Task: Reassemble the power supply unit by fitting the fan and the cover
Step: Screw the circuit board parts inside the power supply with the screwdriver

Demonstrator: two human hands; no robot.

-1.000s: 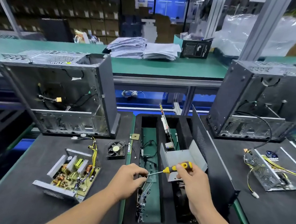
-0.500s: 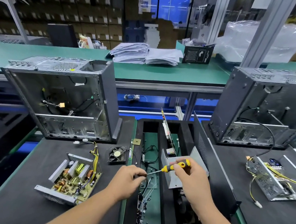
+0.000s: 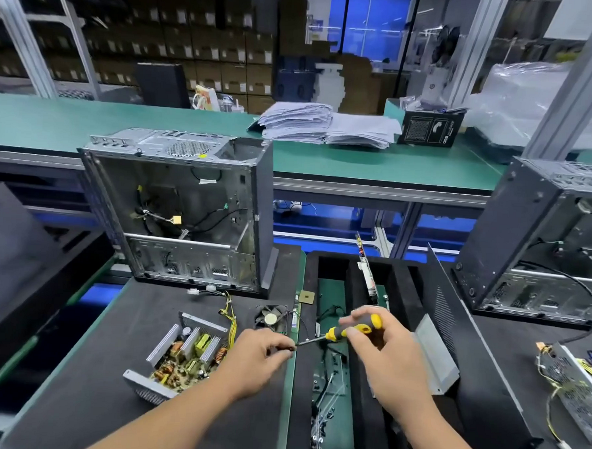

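— Both hands first: what are they doing?

— My right hand [image 3: 385, 352] is curled round the yellow handle of a screwdriver [image 3: 342, 333], with the shaft pointing left. My left hand [image 3: 258, 358] pinches at the tip of that shaft with finger and thumb; something tiny may sit between them, but I cannot tell.

— Where are the hands?

— Above the edge of a black foam tray [image 3: 365, 413], whose green slot holds loose screws [image 3: 320, 428] and cables.

— And the power supply?

— Its open base with the circuit board [image 3: 181, 355] lies on the black mat [image 3: 84, 385], left of my left hand, yellow wires rising from its far corner. The fan [image 3: 271, 317] lies flat on the mat just beyond my left hand, apart from the board. The grey metal cover [image 3: 435, 358] leans in the tray, partly behind my right hand.

— Further out?

— 1 open computer case [image 3: 182, 211] stands behind the board, 1 more case [image 3: 540, 244] at far right, and a second power supply [image 3: 577, 390] lies before that.
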